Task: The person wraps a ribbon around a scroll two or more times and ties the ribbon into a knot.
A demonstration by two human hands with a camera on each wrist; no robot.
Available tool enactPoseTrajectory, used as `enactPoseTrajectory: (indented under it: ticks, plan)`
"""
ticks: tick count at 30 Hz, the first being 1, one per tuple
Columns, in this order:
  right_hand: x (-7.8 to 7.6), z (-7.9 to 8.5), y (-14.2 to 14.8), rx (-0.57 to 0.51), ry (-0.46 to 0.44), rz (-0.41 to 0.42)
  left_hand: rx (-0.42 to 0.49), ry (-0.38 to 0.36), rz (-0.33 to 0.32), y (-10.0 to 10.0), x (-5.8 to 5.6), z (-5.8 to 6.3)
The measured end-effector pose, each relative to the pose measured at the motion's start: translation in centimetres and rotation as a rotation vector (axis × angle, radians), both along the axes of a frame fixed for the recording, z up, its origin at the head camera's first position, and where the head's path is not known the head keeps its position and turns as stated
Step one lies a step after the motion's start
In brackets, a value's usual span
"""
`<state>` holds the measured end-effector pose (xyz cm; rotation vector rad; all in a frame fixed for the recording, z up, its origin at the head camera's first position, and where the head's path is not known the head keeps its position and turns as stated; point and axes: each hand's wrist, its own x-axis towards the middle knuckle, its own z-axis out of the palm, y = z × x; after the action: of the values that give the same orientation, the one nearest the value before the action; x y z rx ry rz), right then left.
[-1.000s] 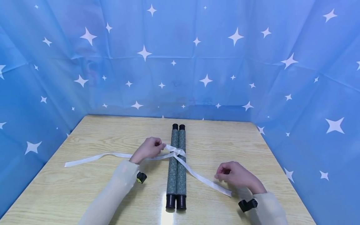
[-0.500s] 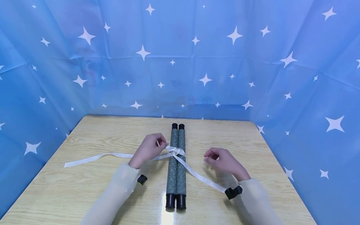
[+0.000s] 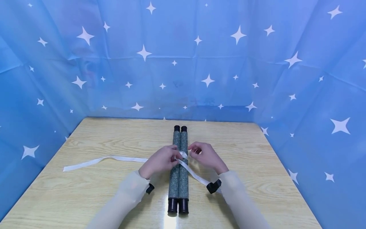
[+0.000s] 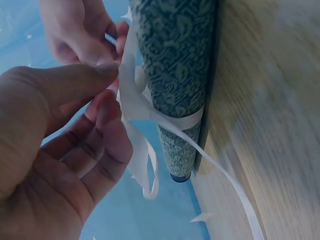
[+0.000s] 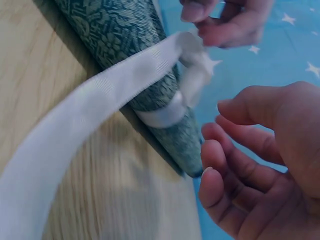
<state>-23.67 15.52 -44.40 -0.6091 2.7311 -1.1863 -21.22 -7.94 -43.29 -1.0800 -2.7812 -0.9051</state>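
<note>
A rolled scroll point(image 3: 173, 184) lies lengthwise on the table, its two green patterned rolls side by side with black end knobs. White ribbon point(image 4: 132, 100) wraps round its middle and gathers in a loose knot with a loop. My left hand point(image 3: 161, 162) is over the scroll at the knot, pinching the ribbon between thumb and fingertips. Just right of the knot, my right hand point(image 3: 207, 156) hovers with loosely bent fingers; the right wrist view shows a gap between those fingertips point(image 5: 212, 177) and the ribbon. In the head view the left hand partly hides the knot.
One ribbon tail stretches left across the wooden table point(image 3: 114, 190); the other runs toward the front right, passing under the right wrist camera point(image 3: 213, 186). A blue star-patterned curtain point(image 3: 183, 63) encloses the table's back and sides.
My right hand has moved left and away from me, from beside the right ribbon tail to the scroll. The left hand, holding ribbon, has shifted right and slightly nearer, over the knot.
</note>
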Motion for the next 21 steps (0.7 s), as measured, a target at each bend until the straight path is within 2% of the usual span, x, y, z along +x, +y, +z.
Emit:
enactPoseTrajectory:
  ticks: [8,17,21]
  plan:
    - [-0.5,-0.7,-1.8,-0.031,-0.015,0.009,-0.066,0.111,-0.04,0.7,0.1,-0.6]
    - [-0.5,-1.4,-2.1,-0.022,-0.007,-0.024,-0.057,0.076,-0.035,1.0,0.0,-0.9]
    - [-0.5,-1.5,-2.1,-0.037,0.014,-0.046,-0.001,0.033,-0.012,1.2,-0.3,-0.9]
